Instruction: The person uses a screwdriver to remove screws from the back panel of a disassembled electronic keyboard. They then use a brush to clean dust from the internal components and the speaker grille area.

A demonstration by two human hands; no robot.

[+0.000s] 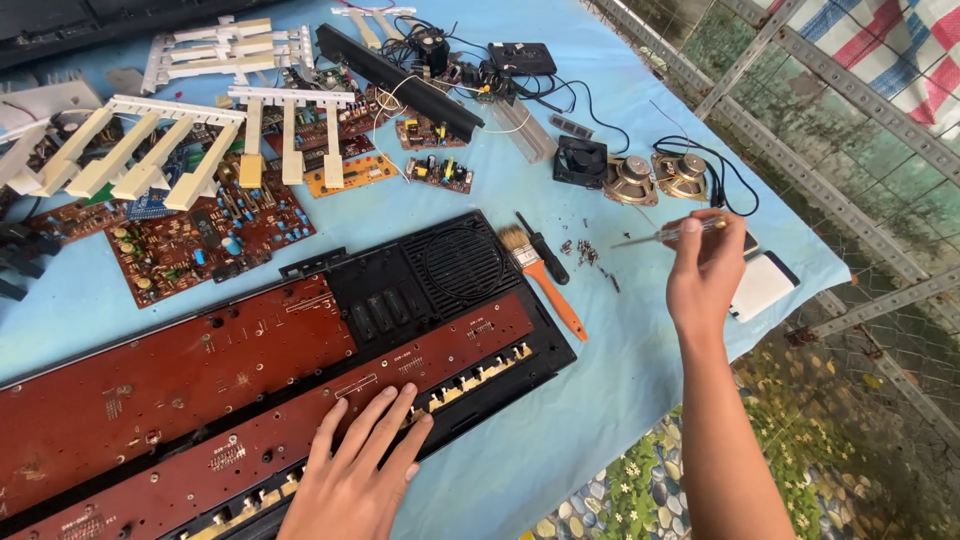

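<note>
Head view: left hand (355,470) lies flat, fingers spread, on the circuit board (180,400); right hand (705,275) pinches a screwdriver (668,236), whose tip could scatter the loose screws (587,252).

The long keyboard case (440,300) runs off the frame's left and bottom edges, the left hand (355,470) hides part of its lower circuit board (250,450), and the small screws (587,252) at centre are too tiny to count.

brush: orange handle (545,280), lying right of black housing
screws: small pile (585,252) just beside brush
speakers: 2 round ones (655,177), w/ black wires
fan: small, black (580,160), left of speakers
keys: white strips (150,150) over brown boards, top left
cloth: light blue (560,430)
</note>
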